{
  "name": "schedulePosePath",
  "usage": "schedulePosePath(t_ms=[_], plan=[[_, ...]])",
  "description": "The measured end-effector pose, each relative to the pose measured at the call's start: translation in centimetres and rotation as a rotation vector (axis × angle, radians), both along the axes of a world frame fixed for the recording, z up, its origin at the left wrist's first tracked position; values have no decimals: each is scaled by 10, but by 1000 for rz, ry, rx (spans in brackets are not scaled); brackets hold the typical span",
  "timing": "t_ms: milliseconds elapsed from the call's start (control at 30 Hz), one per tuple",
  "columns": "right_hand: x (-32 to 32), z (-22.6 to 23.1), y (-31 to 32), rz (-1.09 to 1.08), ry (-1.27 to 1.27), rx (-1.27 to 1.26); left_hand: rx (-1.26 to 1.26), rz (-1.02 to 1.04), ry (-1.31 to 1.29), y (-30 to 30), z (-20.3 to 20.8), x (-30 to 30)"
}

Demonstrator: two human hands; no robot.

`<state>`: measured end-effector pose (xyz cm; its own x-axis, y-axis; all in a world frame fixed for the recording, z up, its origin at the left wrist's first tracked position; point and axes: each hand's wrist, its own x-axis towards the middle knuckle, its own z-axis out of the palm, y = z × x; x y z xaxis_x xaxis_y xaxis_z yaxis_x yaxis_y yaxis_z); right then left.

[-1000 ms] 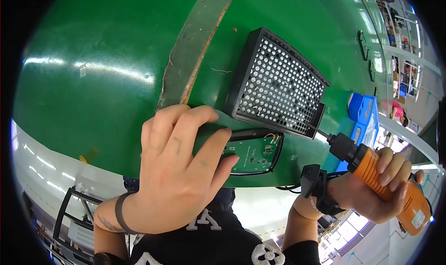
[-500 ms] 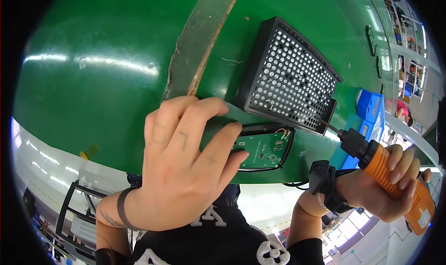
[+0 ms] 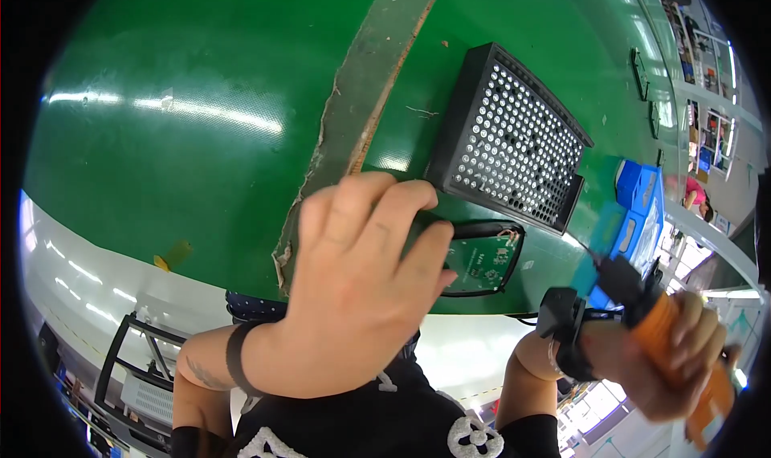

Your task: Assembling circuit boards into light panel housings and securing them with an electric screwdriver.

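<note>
My right hand (image 3: 671,370) is wrapped round an orange electric screwdriver (image 3: 654,321), blurred by motion. Its thin bit points up and left, ending close to the near right corner of a black screw tray (image 3: 458,129). Rows of silver screws (image 3: 514,141) fill the tray's holes, with some holes dark. My left hand (image 3: 365,285) is curled over the left part of a black casing (image 3: 510,269) with a green circuit board (image 3: 482,261) inside. Thumb and fingers close about that end, hiding it. Thin wires (image 3: 507,235) show at the board's upper right corner.
A blue box (image 3: 634,225) stands right of the screw tray. A worn strip (image 3: 353,105) crosses the green table mat (image 3: 177,169). A small yellow piece (image 3: 162,263) lies near the left front edge. Farther right, a person in pink (image 3: 695,195) is in the background.
The screwdriver's bit has come out of the screw tray's near right part and swung down, off the tray's edge. My left hand stays at the casing. The whole view has shifted slightly.
</note>
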<state>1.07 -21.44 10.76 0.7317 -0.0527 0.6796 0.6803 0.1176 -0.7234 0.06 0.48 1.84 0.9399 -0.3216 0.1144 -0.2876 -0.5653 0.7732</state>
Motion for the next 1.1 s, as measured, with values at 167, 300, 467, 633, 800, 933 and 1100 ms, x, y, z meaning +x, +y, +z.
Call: schedulePosePath(t_ms=[167,300,467,633,800,933,1100], plan=[[-12,2,39,110,-74,1,-52,22,1,-8,-6,-3],[-15,-2,48,244,89,-114,-70,26,-5,-7,-10,-3],[-13,-8,54,208,150,-136,-89,24,16,-7,-8,-3],[-9,-13,55,258,147,-124,-103,39,-11,-8,-11,-3],[-8,-17,56,267,130,-130,-107,39,-17,-7,-11,-3],[-7,-18,56,273,142,-133,-112,34,-12,-7,-11,-4],[-5,-14,51,330,177,-197,-116,29,-5,-6,-11,-4]])
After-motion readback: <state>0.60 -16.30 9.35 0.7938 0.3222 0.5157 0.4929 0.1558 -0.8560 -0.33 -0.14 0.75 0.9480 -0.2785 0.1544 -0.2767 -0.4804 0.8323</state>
